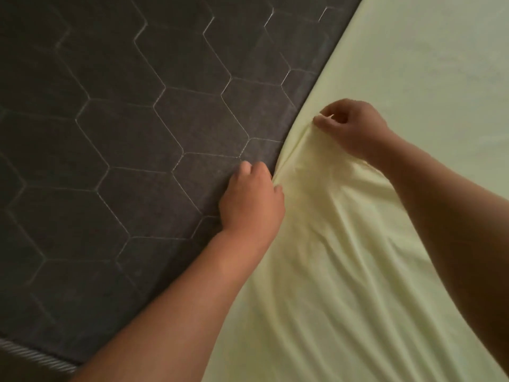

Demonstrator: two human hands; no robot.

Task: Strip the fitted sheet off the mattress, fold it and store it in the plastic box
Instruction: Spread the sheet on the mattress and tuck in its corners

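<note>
Left grip (252,199) is curled at the hem of the fitted sheet (358,285), knuckles against the bare mattress (124,128). It is judged to be grasping the hem, though its fingertips are hidden under the hand. Right grip (349,128) is clenched on a gathered fold of the same hem, farther up the edge, with thumb and forefinger pinched on the cloth.

Sheet: pale yellow, spread over the right part of the mattress. Its hem runs diagonally from upper right down toward the lower middle. Creases fan out from both grips; the far right is flat and smooth.

Mattress: dark grey, quilted in hexagons, uncovered across the left. A corded border (33,354) is seen at the lower left corner.

Plastic box: not in view.

Step in hand, as judged: stripping, partly done, since a large area of mattress is already bared. Folding and storing are not yet begun.

Next move, as judged: the hem would need to be drawn further off toward the covered side with both grasps kept firm. Any corners caught under the mattress would have to be freed; none can be seen from here.
</note>
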